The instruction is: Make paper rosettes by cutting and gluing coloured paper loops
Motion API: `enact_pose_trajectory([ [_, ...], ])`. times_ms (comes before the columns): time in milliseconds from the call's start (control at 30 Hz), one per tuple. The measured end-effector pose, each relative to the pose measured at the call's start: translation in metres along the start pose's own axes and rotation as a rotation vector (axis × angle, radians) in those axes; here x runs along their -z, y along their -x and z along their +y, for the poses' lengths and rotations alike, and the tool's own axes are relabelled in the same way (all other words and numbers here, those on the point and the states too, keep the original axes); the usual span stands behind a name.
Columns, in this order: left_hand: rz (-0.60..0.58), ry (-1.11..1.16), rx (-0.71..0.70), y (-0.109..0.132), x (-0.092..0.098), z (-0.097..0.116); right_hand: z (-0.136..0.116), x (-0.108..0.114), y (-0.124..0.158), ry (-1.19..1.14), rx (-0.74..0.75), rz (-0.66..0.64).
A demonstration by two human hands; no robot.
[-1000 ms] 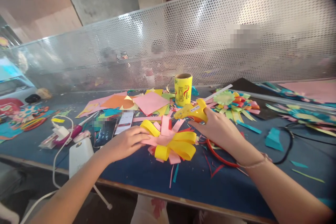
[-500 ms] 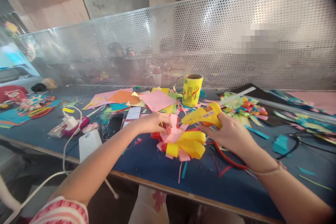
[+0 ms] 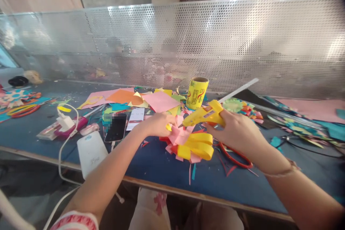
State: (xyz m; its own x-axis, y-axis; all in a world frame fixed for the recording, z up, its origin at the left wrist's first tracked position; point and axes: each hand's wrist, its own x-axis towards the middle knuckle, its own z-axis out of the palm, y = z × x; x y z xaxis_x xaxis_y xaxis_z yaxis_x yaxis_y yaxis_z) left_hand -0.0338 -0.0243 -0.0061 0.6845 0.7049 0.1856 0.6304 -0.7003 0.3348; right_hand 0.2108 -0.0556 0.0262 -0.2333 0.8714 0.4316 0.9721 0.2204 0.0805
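Note:
A paper flower (image 3: 190,143) of pink, yellow and red looped strips lies on the blue table (image 3: 161,170) in front of me. My left hand (image 3: 157,123) pinches a yellow strip at the flower's upper left edge. My right hand (image 3: 234,131) grips a yellow hot glue gun (image 3: 205,114), with a white glue stick (image 3: 238,90) jutting from its back. The gun's nozzle points left, right beside my left fingertips and the pinched strip.
Behind the flower stand a yellow tape roll (image 3: 197,92) and loose coloured paper sheets (image 3: 140,100). A phone (image 3: 116,132), a white power bank (image 3: 91,152) and a charger with cable (image 3: 64,122) lie at left. A multicoloured paper flower (image 3: 242,107) sits right; a perforated metal screen (image 3: 188,39) backs the table.
My left hand moved from the flower's left side up to its top and pinched a yellow strip. The glue gun's nozzle came down and left toward that spot.

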Motion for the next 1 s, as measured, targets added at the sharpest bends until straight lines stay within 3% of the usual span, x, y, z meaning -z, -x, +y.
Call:
enact_pose_trajectory([
  [100,0.02,-0.002,0.022,0.011,0.008,-0.003,0.004,-0.002,-0.01,-0.032,-0.064,-0.013],
  [300,-0.1,0.026,0.173,0.016,0.017,-0.008,-0.004,-0.004,-0.015,-0.073,-0.027,-0.044],
  [533,0.048,0.316,0.145,0.008,0.013,-0.003,0.0,-0.001,-0.007,-0.068,-0.038,-0.065],
  [700,0.131,0.388,0.192,0.003,0.007,0.002,0.008,-0.001,-0.002,-0.067,-0.061,-0.084],
  [767,0.103,0.426,0.171,0.0,0.007,0.005,0.011,-0.002,0.0,-0.076,-0.066,-0.092],
  [900,-0.077,0.575,0.145,-0.006,0.01,0.009,0.015,-0.002,0.009,-0.08,-0.073,-0.075],
  [1000,-0.076,0.573,0.17,-0.012,0.013,0.01,0.015,0.001,0.018,-0.073,-0.043,-0.015],
])
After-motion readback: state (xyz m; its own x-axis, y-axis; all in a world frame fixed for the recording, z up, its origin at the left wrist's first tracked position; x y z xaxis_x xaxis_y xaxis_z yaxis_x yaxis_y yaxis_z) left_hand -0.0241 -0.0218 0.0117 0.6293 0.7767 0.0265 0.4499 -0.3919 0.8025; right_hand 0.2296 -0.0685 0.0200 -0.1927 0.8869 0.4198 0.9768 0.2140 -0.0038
